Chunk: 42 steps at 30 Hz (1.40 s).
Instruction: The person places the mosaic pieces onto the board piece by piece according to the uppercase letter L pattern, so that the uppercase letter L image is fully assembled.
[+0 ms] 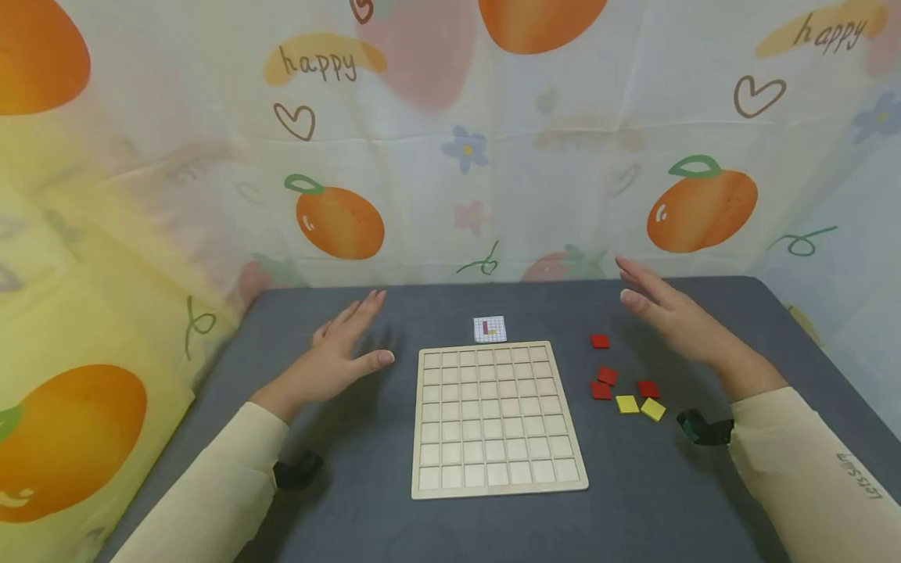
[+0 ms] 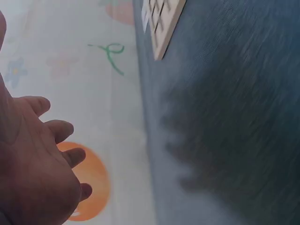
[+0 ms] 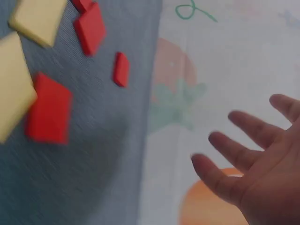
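Observation:
A pale wooden grid board (image 1: 493, 421) with rows of square recesses lies flat in the middle of the table. Just behind it is a small printed card (image 1: 489, 329) showing a grid with a red and a yellow patch. My left hand (image 1: 338, 356) hovers to the left of the board, fingers extended and holding nothing. On the other side my right hand (image 1: 679, 317) is raised above the table with straight fingers, also holding nothing. Below and left of it lie several red square tiles (image 1: 648, 389) and two yellow square tiles (image 1: 627, 404).
The dark grey table (image 1: 380, 532) meets a patterned cloth (image 1: 422, 156) hanging behind it and down the left side. Dark camera mounts, one at the left wrist (image 1: 299, 470) and one at the right wrist (image 1: 704, 428), jut inward from the cuffs.

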Tool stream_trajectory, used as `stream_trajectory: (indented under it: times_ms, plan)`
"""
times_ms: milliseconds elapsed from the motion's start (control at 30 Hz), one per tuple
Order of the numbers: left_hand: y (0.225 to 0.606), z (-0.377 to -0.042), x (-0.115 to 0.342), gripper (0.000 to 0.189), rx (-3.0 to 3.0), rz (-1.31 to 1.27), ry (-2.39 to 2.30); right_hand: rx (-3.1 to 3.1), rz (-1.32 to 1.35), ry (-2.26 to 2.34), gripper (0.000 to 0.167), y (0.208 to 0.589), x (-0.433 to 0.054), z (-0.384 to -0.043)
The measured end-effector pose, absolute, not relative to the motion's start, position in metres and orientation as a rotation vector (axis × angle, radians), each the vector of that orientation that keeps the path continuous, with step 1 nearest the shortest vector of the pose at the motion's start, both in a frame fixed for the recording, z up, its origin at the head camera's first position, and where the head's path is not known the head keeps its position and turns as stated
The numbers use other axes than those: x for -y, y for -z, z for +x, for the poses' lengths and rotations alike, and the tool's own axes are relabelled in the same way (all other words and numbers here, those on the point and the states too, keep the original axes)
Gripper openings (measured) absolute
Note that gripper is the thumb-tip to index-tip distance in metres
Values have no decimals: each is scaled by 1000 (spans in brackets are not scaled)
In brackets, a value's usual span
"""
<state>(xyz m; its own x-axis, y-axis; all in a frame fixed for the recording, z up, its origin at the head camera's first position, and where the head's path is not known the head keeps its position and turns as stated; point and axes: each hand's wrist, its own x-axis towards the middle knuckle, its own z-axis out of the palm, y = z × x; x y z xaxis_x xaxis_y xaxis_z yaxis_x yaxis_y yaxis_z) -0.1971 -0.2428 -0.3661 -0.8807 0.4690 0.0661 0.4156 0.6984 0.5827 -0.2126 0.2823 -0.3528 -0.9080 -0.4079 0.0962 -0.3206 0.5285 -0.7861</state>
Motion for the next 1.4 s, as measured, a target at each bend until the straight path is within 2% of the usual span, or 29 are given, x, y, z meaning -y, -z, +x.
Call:
stream_trajectory:
  times_ms: [200, 333, 467, 600, 900, 1233, 1400]
  plan:
    - [402, -195, 230, 89, -2680, 698, -1137, -2571, -591, 1547, 63, 391, -281, -218]
    - [422, -192, 221, 83, -2620, 681, -1213, -2565, -484, 1568, 63, 411, -279, -220]
    - [437, -189, 212, 86, -2670, 708, -1154, -2593, -362, 1506, 67, 424, -279, -218]
    - [445, -189, 206, 97, -2731, 755, -1014, -2691, -335, 1357, 69, 435, -281, -219]
    - [450, -189, 209, 114, -2788, 804, -762, -2866, -458, 1094, 39, 441, -267, -222]
    - [452, -188, 209, 114, -2791, 794, -750, -2975, -350, 1148, 18, 442, -257, -216]
    - [453, -188, 207, 114, -2779, 789, -756, -2966, -324, 1223, 15, 440, -248, -209]
